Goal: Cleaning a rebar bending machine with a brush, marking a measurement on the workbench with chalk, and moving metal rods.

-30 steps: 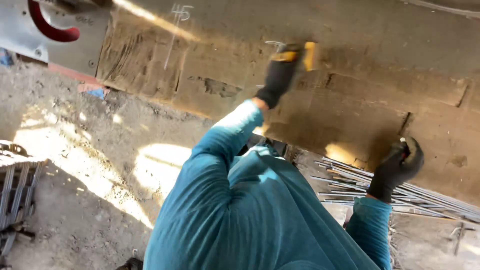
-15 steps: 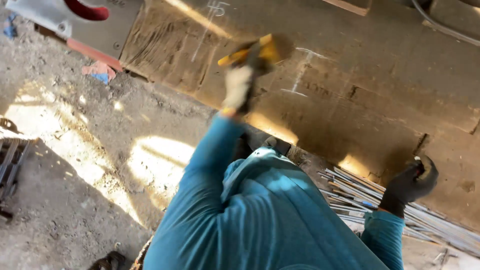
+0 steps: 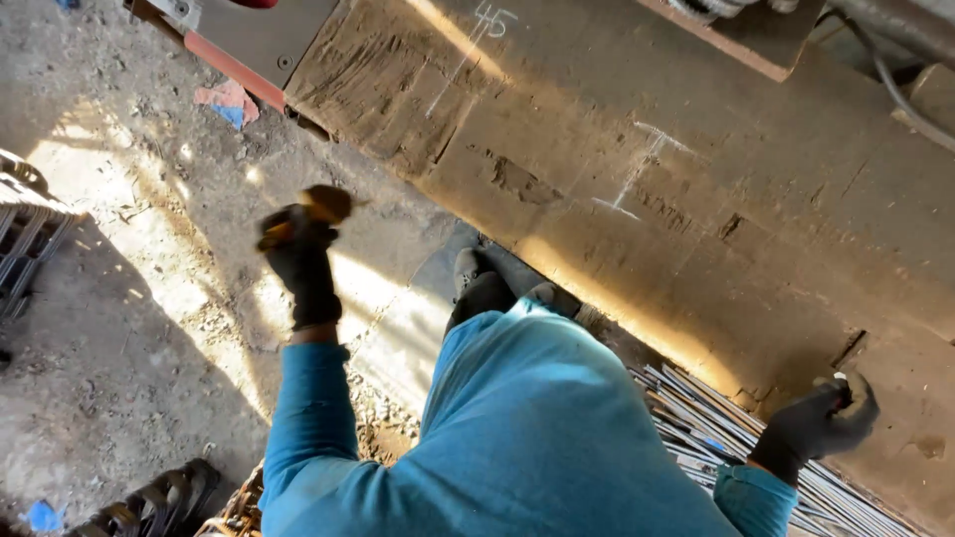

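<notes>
My left hand (image 3: 298, 254), in a black glove, is closed around a small yellow-orange tool (image 3: 323, 204); what kind it is I cannot tell. The hand hangs over the dirt floor, away from the long worn workbench (image 3: 617, 109). My right hand (image 3: 818, 423), also gloved in black, rests at the bench's near edge, fingers curled around a small white piece (image 3: 841, 379). White chalk lines (image 3: 637, 174) cross the bench top. A bundle of thin steel rods (image 3: 716, 423) lies just below my right hand. My teal sleeves and torso fill the lower middle.
My dark boot (image 3: 479, 288) stands on the ground beside the bench. Bent steel bar pieces lie at the left edge (image 3: 25, 239) and along the bottom left (image 3: 164, 497). A red and blue scrap (image 3: 229, 99) lies on the dirt. A grey metal part with a red strip (image 3: 254, 40) sits at the top.
My left hand has swung off the bench top, down and to the left, still holding the yellow-orange tool. My right hand has stayed at the bench edge.
</notes>
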